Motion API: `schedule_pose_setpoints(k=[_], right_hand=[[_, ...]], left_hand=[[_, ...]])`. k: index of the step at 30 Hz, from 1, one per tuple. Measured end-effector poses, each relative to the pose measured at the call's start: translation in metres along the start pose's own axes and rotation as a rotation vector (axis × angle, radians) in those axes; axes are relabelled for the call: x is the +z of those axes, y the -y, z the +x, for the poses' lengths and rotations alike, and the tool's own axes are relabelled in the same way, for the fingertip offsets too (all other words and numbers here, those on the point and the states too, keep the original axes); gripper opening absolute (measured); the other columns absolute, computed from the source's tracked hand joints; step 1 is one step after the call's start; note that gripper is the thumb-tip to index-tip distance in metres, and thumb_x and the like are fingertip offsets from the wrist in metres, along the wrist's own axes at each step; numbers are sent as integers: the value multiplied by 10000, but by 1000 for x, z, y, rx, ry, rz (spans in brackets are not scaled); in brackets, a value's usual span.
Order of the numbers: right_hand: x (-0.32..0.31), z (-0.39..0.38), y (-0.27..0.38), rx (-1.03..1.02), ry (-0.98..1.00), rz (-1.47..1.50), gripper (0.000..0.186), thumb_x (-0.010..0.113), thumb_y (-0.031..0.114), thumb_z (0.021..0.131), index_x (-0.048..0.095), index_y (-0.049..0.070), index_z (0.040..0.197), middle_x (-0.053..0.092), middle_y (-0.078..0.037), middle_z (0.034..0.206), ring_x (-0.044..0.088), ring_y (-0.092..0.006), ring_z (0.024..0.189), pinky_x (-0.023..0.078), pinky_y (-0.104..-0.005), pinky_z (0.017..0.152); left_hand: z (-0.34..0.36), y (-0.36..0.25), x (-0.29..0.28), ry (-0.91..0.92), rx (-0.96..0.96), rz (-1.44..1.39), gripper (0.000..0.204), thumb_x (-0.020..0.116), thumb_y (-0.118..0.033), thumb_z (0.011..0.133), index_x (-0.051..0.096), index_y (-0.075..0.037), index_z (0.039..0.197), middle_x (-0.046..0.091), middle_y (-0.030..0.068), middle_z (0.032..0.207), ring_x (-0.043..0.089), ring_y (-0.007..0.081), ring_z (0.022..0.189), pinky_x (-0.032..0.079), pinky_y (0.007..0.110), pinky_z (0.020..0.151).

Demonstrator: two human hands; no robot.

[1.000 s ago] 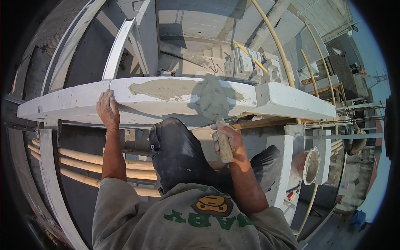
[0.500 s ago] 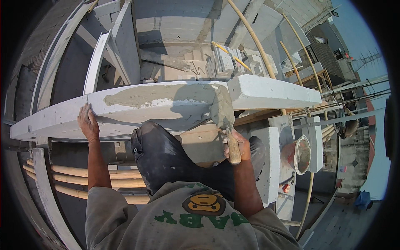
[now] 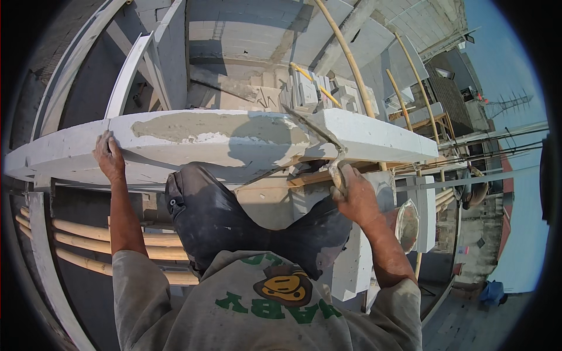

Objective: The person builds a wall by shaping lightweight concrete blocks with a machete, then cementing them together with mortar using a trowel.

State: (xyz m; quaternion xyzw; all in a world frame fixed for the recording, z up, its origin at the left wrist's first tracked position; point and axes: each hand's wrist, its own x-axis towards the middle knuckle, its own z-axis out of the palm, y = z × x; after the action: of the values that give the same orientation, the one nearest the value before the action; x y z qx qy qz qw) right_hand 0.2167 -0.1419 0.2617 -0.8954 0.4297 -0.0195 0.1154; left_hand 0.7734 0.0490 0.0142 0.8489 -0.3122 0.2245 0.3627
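Right hand (image 3: 356, 196): clenches a trowel (image 3: 322, 132). Left hand (image 3: 109, 155): lies unclenched against a white block course (image 3: 193, 151), which bears grey mortar (image 3: 190, 125).

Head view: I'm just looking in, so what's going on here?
The person's right hand grips a trowel, its blade seen nearly edge-on by the left end of a white block. Gray mortar lies in a patch along the adjoining white ledge, and the left hand touches that ledge farther left.
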Motion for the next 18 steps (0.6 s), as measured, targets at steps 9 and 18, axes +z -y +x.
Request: schedule_pose_setpoints(k=[9,18], right_hand=[[40,22,-72,15,-115,-937,387,606,153,791,458,44,1132,559,-115,854,604,-259,761,499,-351,648],[-42,17,-66,-65,80,-1117,283,523,109,832,477,56,1106,552,-122,878,576,-262,838,448,-358,743]], left_hand=[[-7,5,2,-2,7,35,289,469,-292,964,641,-152,1148,599,39,1262,450,282,1281,185,550,1108],[-4,4,11,-35,8,38,276,480,-298,962,637,-164,1146,608,27,1250,456,280,1276,189,544,1109]])
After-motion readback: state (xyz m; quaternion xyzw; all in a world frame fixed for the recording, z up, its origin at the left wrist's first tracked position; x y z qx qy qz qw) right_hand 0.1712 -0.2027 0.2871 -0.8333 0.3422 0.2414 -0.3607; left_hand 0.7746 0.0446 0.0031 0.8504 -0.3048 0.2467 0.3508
